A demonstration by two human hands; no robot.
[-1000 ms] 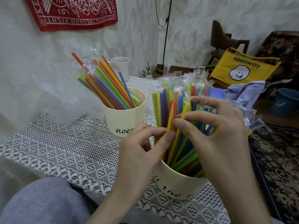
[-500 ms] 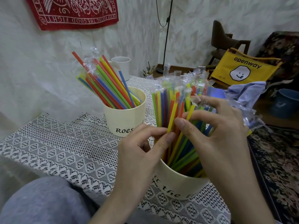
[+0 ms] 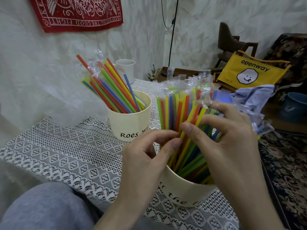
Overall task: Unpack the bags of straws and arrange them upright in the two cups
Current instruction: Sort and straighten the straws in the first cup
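Observation:
Two cream cups stand on a lace tablecloth (image 3: pixel 69 156). The far cup (image 3: pixel 131 125) holds a leaning bunch of wrapped coloured straws (image 3: pixel 113 90). The near cup (image 3: pixel 184 191) is packed with wrapped straws (image 3: pixel 176 110) standing mostly upright. My left hand (image 3: pixel 147 160) pinches straws at the left of the near bunch, thumb and fingers curled round them. My right hand (image 3: pixel 232 146) grips the right of the same bunch, its thumb pressed on a yellow straw (image 3: pixel 192 120) that tilts right. The lower parts of the straws are hidden behind my hands.
A white cup (image 3: pixel 126 68) stands at the back by the wall. Crumpled clear wrappers and a blue cloth (image 3: pixel 252 100) lie to the right of the near cup. A yellow bag (image 3: pixel 249 72), a dark chair (image 3: pixel 230 40) and a blue bucket (image 3: pixel 294 107) stand beyond. My grey-clad knee (image 3: pixel 43 209) is at bottom left.
The yellow straw under my right thumb has tilted further right and risen a little. Both hands stay on the near cup's bunch.

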